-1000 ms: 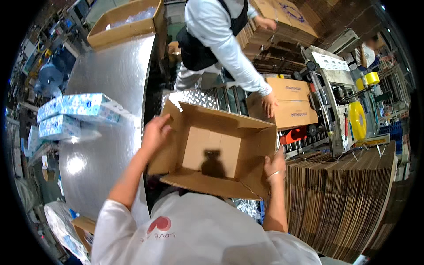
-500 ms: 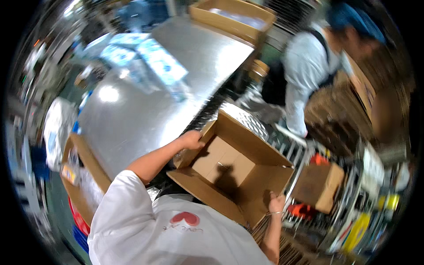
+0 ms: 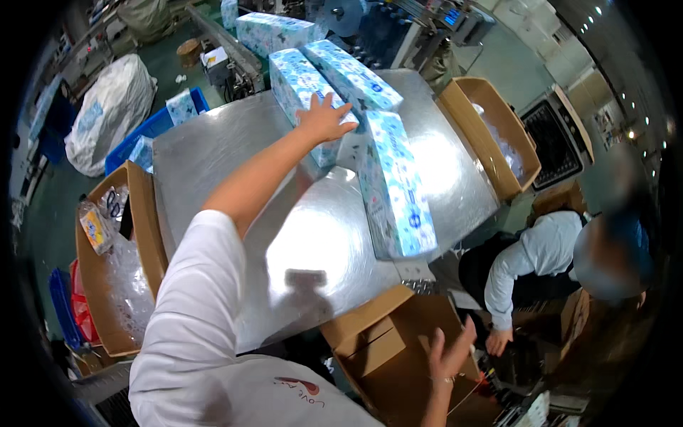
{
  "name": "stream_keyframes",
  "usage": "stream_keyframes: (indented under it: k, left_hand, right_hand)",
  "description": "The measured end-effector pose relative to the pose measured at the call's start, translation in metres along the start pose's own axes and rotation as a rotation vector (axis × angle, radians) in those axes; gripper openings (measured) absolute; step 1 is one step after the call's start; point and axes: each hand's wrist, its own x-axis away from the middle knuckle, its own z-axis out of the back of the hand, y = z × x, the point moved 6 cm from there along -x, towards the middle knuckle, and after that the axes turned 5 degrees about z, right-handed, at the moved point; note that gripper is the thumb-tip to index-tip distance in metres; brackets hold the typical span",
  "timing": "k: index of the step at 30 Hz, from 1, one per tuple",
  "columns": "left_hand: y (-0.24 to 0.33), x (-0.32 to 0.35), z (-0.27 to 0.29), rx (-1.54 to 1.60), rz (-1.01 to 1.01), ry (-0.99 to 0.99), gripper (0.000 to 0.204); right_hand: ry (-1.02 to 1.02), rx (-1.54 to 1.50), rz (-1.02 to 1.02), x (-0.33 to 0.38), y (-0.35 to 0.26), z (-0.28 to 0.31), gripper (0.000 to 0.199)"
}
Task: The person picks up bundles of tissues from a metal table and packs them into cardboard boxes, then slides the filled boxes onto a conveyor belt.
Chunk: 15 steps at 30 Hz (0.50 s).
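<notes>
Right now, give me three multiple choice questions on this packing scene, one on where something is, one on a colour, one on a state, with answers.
1. Where does the left hand rest?
A. on a blue-and-white pack on the steel table
B. inside the big white sack
C. on the blue crate

2. What colour is the person's sleeve?
A. red
B. white
C. green

3. In what state is the cardboard box by the right hand?
A. taped shut
B. crushed flat
C. open, flaps up

Answers: 1 A, the fingers spread over a pack lying on the steel table. 2 B, the sleeve on the reaching arm is plain white. 3 C, the flaps stand apart and the brown inside shows, with the open right hand just above it.
</notes>
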Motion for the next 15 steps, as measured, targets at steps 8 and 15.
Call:
stream_keyframes:
  k: [8,15]
  left_hand:
    - [-0.011,0.013,-0.014,0.046,-0.261,-0.031,0.047]
    - [-0.018,0.258,0.010,0.099,-0.506,-0.179,0.037]
  right_hand:
    - [-0.272,0.137,0.257,-0.227,-0.107,-0.161,0.100]
    - [-0.495,-0.134,0.249,-0.165,-0.187,-0.210,0.109]
